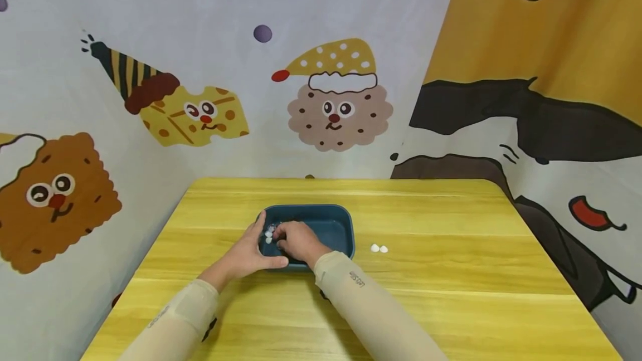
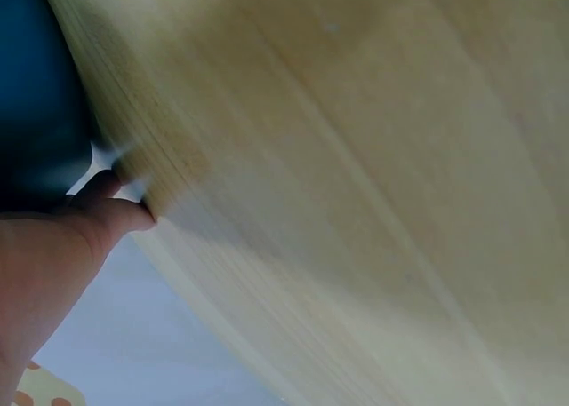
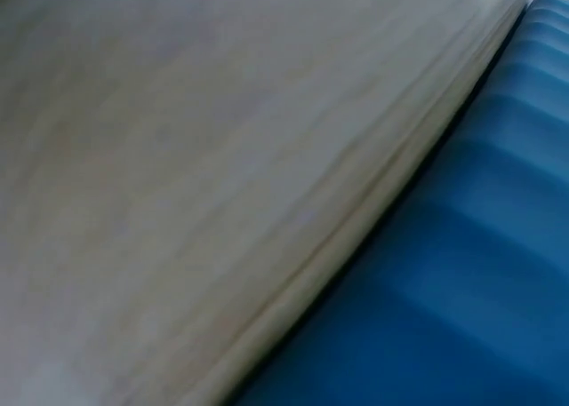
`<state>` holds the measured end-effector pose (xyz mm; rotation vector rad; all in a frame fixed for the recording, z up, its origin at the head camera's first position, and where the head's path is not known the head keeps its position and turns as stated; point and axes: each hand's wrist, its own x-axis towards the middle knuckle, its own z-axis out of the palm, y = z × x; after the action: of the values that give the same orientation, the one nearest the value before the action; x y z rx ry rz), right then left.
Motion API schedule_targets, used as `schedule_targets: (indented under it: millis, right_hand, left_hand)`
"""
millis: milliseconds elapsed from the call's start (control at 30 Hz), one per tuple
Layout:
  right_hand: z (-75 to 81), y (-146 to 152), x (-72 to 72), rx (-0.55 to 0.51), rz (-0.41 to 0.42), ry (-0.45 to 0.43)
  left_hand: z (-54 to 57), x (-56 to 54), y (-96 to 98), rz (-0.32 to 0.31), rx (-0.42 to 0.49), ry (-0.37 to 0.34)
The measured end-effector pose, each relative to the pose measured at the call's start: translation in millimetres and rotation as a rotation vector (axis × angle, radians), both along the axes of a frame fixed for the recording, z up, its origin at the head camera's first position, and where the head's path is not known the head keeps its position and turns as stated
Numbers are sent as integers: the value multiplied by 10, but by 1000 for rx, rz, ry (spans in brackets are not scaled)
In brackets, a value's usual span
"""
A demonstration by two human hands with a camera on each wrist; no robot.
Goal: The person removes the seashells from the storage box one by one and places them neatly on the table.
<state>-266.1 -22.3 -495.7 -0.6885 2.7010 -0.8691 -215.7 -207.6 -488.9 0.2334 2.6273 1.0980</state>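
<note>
A dark blue rectangular tray (image 1: 331, 230) sits on the wooden table, and both hands are at it. Along its left side and front left corner lies my left hand (image 1: 248, 249), thumb and fingers spread and touching the tray's outside. My right hand (image 1: 301, 241) reaches inside with curled fingers, close to the left wall. Several small white pieces (image 1: 268, 234) lie in the tray right by those fingertips. Whether the fingers pinch one is hidden. In the left wrist view, the left hand (image 2: 98, 219) meets the tray's corner. The right wrist view shows only the tray's side (image 3: 462, 273) and table.
To the right of the tray, two small white pieces (image 1: 379, 248) lie side by side on the yellow wood-grain table (image 1: 451, 283). A curtain (image 1: 225, 4) printed with cartoon figures hangs behind the table's far edge.
</note>
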Motion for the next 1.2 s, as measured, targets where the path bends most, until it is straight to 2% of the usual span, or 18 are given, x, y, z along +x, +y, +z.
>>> schedule_targets:
  millis: [333, 567, 833, 1200]
  right_hand:
    - [-18, 4, -11, 71, -29, 75]
    - [-11, 21, 4, 76, -35, 50]
    - [-37, 19, -2, 102, -106, 44]
    - [10, 17, 18, 93, -141, 11]
  left_hand:
    - [-7, -1, 4, 1, 7, 1]
    - [-10, -6, -4, -3, 1, -6]
    - [-6, 7, -4, -5, -9, -6]
    - [-20, 5, 1, 4, 0, -9]
